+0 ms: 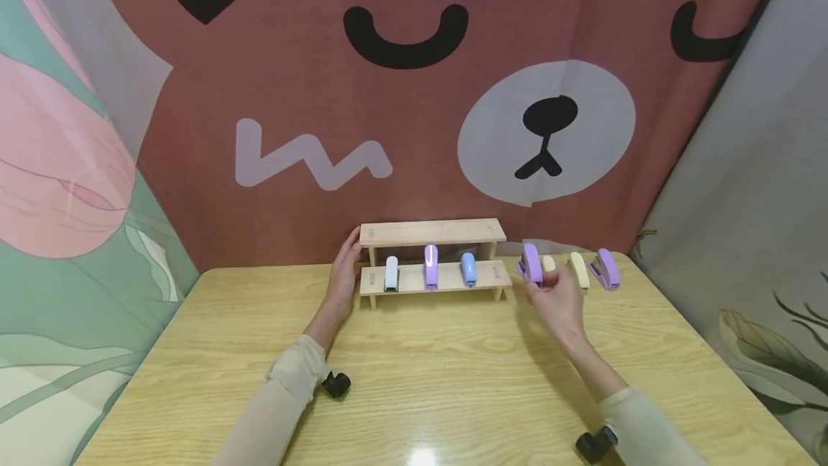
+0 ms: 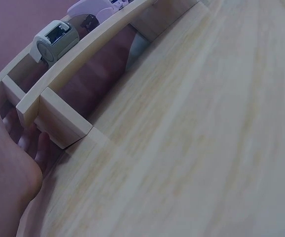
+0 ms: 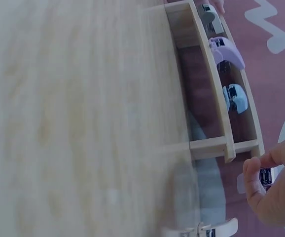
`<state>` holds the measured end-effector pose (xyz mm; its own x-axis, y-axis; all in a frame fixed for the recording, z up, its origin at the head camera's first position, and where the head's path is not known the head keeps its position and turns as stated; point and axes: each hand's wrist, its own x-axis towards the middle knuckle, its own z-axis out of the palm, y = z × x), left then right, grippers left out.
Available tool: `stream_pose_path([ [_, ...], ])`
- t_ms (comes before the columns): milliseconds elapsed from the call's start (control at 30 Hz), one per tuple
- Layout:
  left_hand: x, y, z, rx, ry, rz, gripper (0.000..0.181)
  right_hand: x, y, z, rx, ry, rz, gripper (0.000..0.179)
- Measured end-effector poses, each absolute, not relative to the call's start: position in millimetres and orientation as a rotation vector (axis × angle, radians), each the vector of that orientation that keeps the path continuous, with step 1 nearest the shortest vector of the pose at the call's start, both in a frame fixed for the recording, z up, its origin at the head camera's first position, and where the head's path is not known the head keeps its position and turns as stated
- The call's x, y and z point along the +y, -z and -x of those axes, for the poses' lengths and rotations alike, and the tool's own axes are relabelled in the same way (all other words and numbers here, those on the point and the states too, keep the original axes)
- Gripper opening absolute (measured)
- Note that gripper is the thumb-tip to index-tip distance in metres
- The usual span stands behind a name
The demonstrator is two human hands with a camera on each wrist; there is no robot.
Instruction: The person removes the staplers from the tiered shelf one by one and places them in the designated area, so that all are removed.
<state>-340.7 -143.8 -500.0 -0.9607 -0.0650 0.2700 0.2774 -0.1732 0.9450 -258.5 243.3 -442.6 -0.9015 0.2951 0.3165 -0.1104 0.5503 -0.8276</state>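
Observation:
A two-tier wooden display stand [image 1: 432, 232] stands at the back of the table. Its lower tier carries a white stapler [image 1: 391, 273], a purple stapler [image 1: 430, 267] and a blue stapler [image 1: 468, 269]. My left hand [image 1: 341, 282] rests against the stand's left end, fingers extended along it. Just right of the stand, my right hand [image 1: 559, 304] pinches another purple stapler [image 1: 530, 262] between thumb and fingers; in the right wrist view the hand [image 3: 280, 190] covers much of it. Behind those fingers shows the top of a pale yellow stapler [image 1: 548, 262].
A second pale yellow stapler [image 1: 578, 270] and a further purple stapler [image 1: 606, 269] stand right of my right hand. The wooden table [image 1: 427, 358] ends against a curtain [image 1: 310, 221] printed with a bear face. A grey patterned curtain [image 1: 731, 236] hangs along the right side.

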Motion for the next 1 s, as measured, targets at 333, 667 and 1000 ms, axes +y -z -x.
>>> stream_pose_path([
  [333,-146.1,498.3,336.2,-1.881,2.236,0.242,0.048,248.7,450.4,261.8,-2.425,-1.273,0.17,0.03],
  [667,-146.4,501.5,340.3,-1.868,2.232,0.231,0.048,248.5,459.0,271.6,-2.431,-1.356,0.215,0.025],
  [1000,-144.3,502.6,343.7,-1.863,2.227,0.258,0.05,249.4,465.3,281.3,-2.426,-1.392,0.228,0.024],
])
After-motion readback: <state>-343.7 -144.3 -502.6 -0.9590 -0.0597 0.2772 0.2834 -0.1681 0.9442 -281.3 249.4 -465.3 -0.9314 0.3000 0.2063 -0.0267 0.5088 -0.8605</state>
